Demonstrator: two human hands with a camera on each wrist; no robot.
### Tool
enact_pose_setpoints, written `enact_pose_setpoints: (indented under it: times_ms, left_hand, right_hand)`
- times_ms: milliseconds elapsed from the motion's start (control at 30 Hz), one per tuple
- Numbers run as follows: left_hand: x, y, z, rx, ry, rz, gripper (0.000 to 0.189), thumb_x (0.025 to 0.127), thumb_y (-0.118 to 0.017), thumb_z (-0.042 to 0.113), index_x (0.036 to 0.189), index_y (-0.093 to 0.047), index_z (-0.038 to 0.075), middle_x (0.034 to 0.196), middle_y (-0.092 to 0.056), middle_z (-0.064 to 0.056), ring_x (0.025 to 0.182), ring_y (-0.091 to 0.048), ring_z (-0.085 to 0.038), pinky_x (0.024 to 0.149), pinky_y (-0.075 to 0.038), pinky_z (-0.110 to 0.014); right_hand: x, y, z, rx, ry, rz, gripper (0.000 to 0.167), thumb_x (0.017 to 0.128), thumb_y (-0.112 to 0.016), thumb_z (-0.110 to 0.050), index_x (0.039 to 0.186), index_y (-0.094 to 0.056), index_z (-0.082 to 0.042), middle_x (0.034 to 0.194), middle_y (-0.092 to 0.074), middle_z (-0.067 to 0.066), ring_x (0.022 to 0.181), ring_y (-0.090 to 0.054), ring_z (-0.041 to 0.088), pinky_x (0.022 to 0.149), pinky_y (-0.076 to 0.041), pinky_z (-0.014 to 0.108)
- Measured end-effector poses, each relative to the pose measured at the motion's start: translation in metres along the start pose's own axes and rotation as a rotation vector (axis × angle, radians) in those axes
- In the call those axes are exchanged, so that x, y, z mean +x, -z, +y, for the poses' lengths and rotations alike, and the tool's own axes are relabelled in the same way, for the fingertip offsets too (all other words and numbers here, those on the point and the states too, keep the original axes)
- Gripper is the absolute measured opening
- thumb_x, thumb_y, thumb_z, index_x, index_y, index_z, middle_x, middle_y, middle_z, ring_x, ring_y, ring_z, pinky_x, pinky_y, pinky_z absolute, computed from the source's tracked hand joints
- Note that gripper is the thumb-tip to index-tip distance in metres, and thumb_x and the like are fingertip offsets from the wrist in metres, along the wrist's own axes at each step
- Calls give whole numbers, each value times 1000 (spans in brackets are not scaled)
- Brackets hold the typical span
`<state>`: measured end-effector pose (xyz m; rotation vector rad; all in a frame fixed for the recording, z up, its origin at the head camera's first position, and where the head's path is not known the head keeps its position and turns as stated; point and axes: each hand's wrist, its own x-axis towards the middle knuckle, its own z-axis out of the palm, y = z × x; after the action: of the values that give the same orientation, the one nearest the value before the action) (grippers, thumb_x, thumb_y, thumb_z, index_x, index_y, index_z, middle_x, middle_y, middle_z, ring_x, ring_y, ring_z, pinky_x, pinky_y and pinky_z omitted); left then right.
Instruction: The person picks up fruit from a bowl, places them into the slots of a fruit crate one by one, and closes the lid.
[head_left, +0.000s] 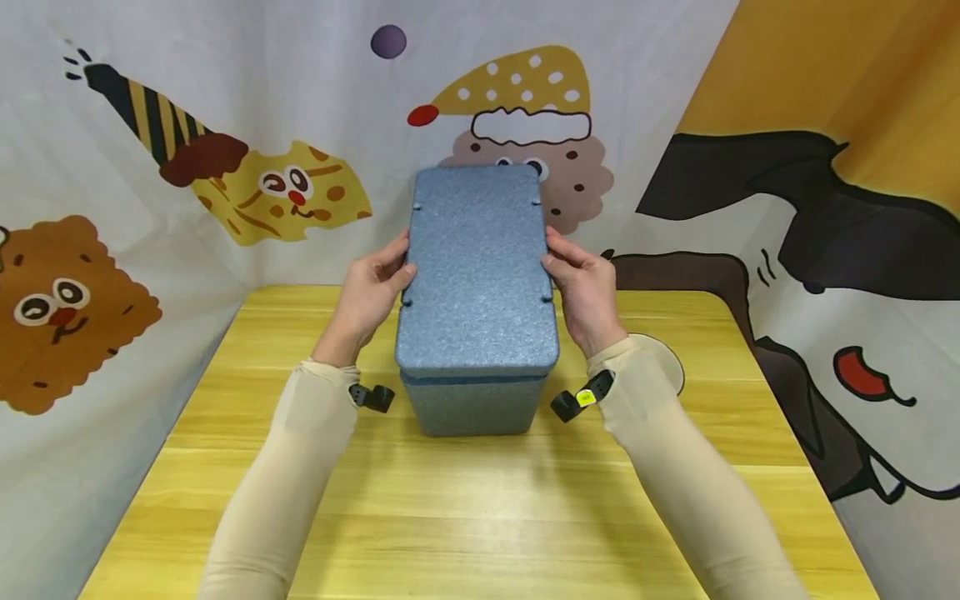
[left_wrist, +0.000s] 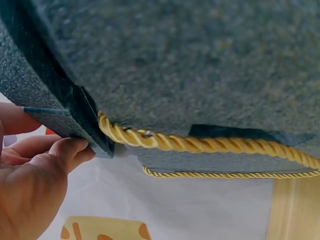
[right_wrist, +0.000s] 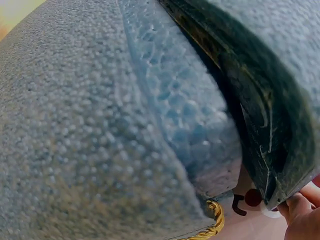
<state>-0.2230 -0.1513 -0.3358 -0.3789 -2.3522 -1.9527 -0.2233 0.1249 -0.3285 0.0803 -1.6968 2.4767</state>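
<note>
A grey-blue foam box (head_left: 474, 408) stands on the table, with its matching lid (head_left: 480, 267) on top. The lid is lifted off the rim: the right wrist view shows a dark gap between the lid (right_wrist: 300, 65) and the box wall (right_wrist: 75, 125). My left hand (head_left: 367, 292) pinches the lid's left edge, thumb and fingers on either side of it. On the opposite edge my right hand (head_left: 588, 292) grips in the same way. A twisted yellow rope (left_wrist: 200, 144) runs along the box side in the left wrist view. The inside of the box is hidden.
The wooden table (head_left: 480, 517) extends around the box. A printed cartoon cloth (head_left: 315, 67) hangs behind it and at both sides. A pale round flat thing (head_left: 663, 358) lies partly hidden behind my right forearm. Both wrists wear black straps with small cameras.
</note>
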Motion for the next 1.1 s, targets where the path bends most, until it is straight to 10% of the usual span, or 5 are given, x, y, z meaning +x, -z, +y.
enact_pose_setpoints:
  times_ms: [1100]
  left_hand:
    - [-2, -2, -15, 30, 66, 3, 48, 104, -49, 8, 148, -36, -3, 156, -33, -9, 141, -31, -19, 109, -31, -35]
  right_hand:
    - [0, 7, 27, -151, -53, 2, 39, 99, -56, 0, 136, -52, 7, 144, -49, 15, 131, -47, 19, 101, -41, 28]
